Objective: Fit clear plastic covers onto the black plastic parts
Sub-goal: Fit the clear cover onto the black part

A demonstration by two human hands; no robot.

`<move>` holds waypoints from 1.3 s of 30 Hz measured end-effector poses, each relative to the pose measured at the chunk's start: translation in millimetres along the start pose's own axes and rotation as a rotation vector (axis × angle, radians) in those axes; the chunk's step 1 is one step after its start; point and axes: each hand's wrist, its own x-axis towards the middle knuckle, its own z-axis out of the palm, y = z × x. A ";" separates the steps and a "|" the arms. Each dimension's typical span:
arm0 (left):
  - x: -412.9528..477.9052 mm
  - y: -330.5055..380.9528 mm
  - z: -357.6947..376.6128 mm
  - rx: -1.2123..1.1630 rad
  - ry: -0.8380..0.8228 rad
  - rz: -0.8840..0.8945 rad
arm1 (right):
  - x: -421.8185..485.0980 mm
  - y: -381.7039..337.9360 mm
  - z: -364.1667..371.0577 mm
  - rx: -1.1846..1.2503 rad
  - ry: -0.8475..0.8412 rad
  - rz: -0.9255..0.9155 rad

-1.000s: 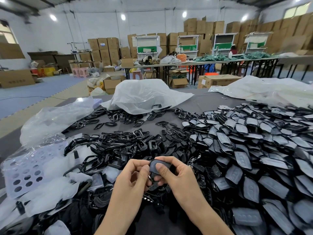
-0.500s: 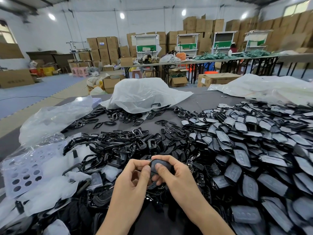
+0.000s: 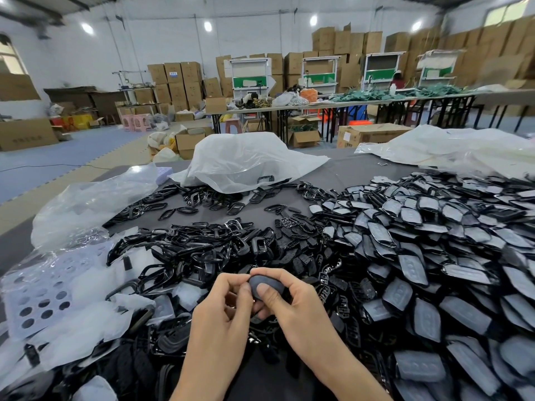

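I see the black part (image 3: 262, 283), its face dull grey, held at six o'clock over the worktop (image 3: 356, 169). My left hand (image 3: 223, 314) pinches its left end with curled fingers (image 3: 237, 280), and my right hand (image 3: 295, 305) grips the other end, thumb pressed on the face. Covered parts (image 3: 434, 256) are heaped from one to four o'clock, loose black frames (image 3: 188, 250) lie at eleven, and a white plastic bag (image 3: 246, 160) sits at twelve.
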 end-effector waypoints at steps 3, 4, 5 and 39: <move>-2.4 0.9 2.0 0.002 0.006 -0.002 | -0.2 1.2 0.5 0.033 0.027 0.000; -3.0 0.7 2.5 -0.009 0.002 -0.003 | -0.3 1.1 0.5 0.045 0.035 0.001; -3.6 0.7 3.0 -0.025 -0.005 -0.005 | -0.2 0.7 0.4 0.055 0.039 0.003; -2.3 9.2 -6.5 0.062 -0.099 0.222 | 3.0 -10.2 -12.8 0.245 -0.044 0.140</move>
